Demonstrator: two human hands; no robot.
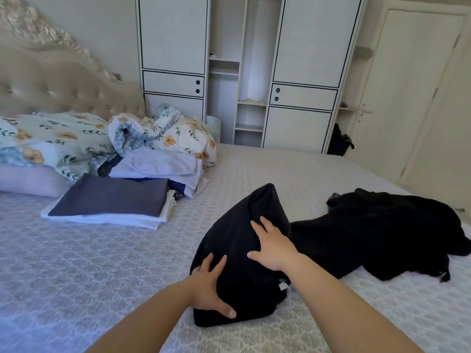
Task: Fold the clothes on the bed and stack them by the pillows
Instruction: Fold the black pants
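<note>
A folded black garment [239, 240] lies on the bed in front of me. My left hand [209, 289] holds its near left edge, thumb on top and fingers spread over the cloth. My right hand [272, 245] lies flat on its upper right part, fingers straight. A second black garment [377, 230] sprawls unfolded just to the right, touching the first. Further left, near the pillows, sits a stack of folded clothes with a dark purple piece on top [112, 194]; behind it rests a pale lilac folded pile [158, 164].
Floral pillows [56, 138] and a crumpled floral quilt [173, 133] lie against the tufted headboard [63, 85]. A white wardrobe [239, 72] stands beyond the bed, a door [407, 93] to the right. The patterned bedspread [102, 263] covers the mattress.
</note>
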